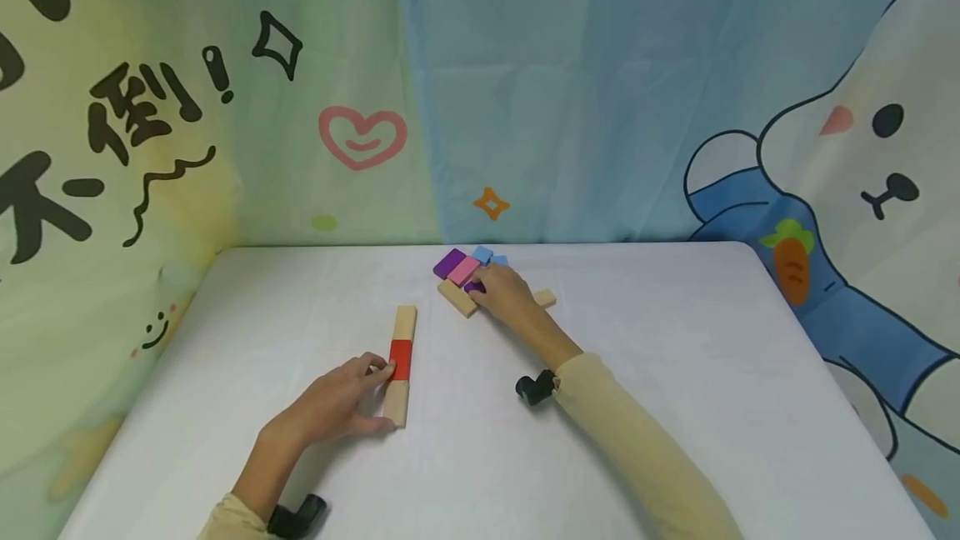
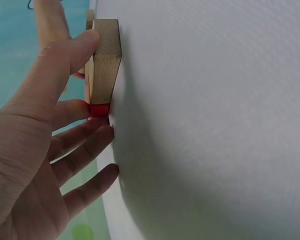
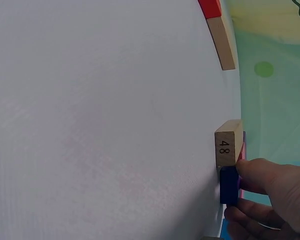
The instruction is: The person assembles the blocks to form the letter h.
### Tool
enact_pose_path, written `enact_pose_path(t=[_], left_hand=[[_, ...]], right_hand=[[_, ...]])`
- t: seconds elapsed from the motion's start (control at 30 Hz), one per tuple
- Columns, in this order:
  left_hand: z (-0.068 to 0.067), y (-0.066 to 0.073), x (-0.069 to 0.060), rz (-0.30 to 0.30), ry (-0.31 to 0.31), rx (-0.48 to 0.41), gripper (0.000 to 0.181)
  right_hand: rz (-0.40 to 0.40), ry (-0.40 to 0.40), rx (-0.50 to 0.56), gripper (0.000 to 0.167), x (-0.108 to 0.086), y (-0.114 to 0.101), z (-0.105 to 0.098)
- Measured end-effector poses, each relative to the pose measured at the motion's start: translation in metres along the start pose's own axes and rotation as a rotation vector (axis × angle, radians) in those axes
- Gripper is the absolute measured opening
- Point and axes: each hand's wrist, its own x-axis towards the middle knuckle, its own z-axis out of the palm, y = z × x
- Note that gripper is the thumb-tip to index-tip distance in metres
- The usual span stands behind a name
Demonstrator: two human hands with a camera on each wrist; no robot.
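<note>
Three wooden blocks lie end to end in a line: a plain far block (image 1: 405, 322), a red block (image 1: 401, 359) and a plain near block (image 1: 396, 404). My left hand (image 1: 339, 403) touches this line from its left side, thumb at the near block and forefinger at the red one, the other fingers spread loosely. Farther off, my right hand (image 1: 504, 294) pinches a dark purple block (image 3: 229, 185) between thumb and fingers. That block sits beside a plain block marked 48 (image 3: 224, 149), at the near side of a small cluster.
In the cluster are another purple block (image 1: 450, 263), a pink block (image 1: 462, 271) and blue blocks (image 1: 482, 254), partly hidden by the right hand. One more plain block (image 1: 546, 298) lies right of the wrist. A printed curtain (image 1: 525, 107) hangs behind the white table (image 1: 637, 307).
</note>
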Motion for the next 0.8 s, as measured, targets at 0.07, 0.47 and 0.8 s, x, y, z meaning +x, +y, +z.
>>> enact_pose_path(t=[0.07,0.47,0.8], left_hand=[[-0.001,0.000,0.001,0.001,-0.002,0.000,0.078],[0.001,-0.001,0.001,-0.003,-0.010,-0.013,0.079],[-0.001,0.001,0.002,-0.014,-0.004,-0.007,0.078]], right_hand=[[0.011,0.008,-0.012,0.030,0.001,0.000,-0.001],[0.005,-0.021,0.061,0.033,-0.005,0.004,-0.002],[-0.040,0.081,0.155,0.039,-0.004,0.009,-0.005]])
